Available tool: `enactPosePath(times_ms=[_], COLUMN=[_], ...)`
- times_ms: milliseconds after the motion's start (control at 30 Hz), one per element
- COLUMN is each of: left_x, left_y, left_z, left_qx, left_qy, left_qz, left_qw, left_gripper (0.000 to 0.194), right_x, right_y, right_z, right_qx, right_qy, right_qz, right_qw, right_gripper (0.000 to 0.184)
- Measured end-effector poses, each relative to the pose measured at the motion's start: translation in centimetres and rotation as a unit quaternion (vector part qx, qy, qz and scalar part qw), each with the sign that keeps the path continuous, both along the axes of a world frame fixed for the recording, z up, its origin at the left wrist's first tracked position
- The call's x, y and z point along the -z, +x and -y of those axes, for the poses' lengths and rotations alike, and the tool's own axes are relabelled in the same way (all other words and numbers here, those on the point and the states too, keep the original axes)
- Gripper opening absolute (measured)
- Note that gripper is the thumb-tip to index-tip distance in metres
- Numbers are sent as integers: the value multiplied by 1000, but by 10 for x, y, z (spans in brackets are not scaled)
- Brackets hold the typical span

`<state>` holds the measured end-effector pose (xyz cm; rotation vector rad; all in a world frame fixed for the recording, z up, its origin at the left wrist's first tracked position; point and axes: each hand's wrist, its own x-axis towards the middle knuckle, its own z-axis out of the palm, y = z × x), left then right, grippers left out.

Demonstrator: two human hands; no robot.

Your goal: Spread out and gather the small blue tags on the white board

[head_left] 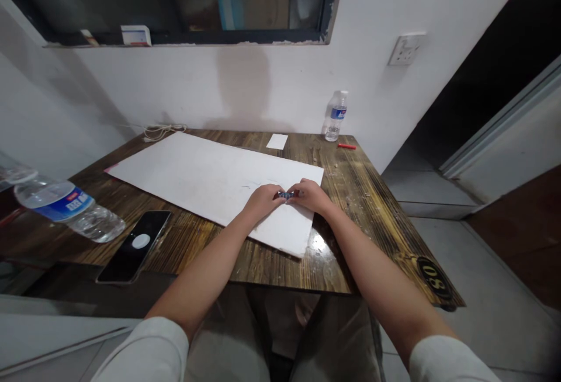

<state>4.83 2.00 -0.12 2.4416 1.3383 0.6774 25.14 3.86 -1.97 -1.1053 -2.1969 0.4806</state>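
Note:
My left hand (263, 200) and my right hand (312, 195) meet over the right part of a white board (197, 166). Between their fingertips is a small blue patterned object (286, 195), pinched from both sides; its kind is too small to make out. Both hands have closed fingers and partly cover it. Faint dark marks show on the board just beyond my left hand. The board lies flat and slanted across a brown wooden table (346, 236).
At the left lie a large water bottle (70, 204) and a black phone (134, 247). Toward the wall are a white card (277, 141), a coiled white cable (162, 131), a small upright bottle (336, 116) and a red pen-like stick (346, 146). A "08" tag (433, 277) sits near the right corner.

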Motion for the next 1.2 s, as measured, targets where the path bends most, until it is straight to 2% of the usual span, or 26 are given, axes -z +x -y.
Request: enactPosePath(times_ms=[200,367,433,533,600,700,833,1000,1200], left_x=[-2,-2,-1,0,2,3,5,8,9], left_y=[1,1,1,0,0,0,1,2,3], left_z=[1,1,0,-1,-1,-1,-1,-1,-1], left_qx=[1,-6,-19,-45,-53,-62,-67,-62,-59], left_qy=[9,1,9,28,34,38,35,39,40], left_qz=[19,-9,-19,-25,-23,-18,-16,-5,-2], left_qw=[1000,1000,1000,998,998,997,997,997,997], left_gripper=[13,10,10,10,9,8,9,9,8], right_x=[-3,-1,0,4,8,15,20,20,19], right_y=[0,0,3,13,21,31,35,30,25], right_z=[3,2,-2,-10,-15,-21,-23,-21,-16], right_qx=[7,10,45,147,186,159,120,143,161], right_qy=[1,-14,5,38,26,-28,-26,-9,11], right_qz=[-27,-16,-32,-39,-15,24,55,68,77], right_qw=[1000,1000,998,988,982,987,991,987,984], right_gripper=[20,20,15,12,13,25,40,26,18])
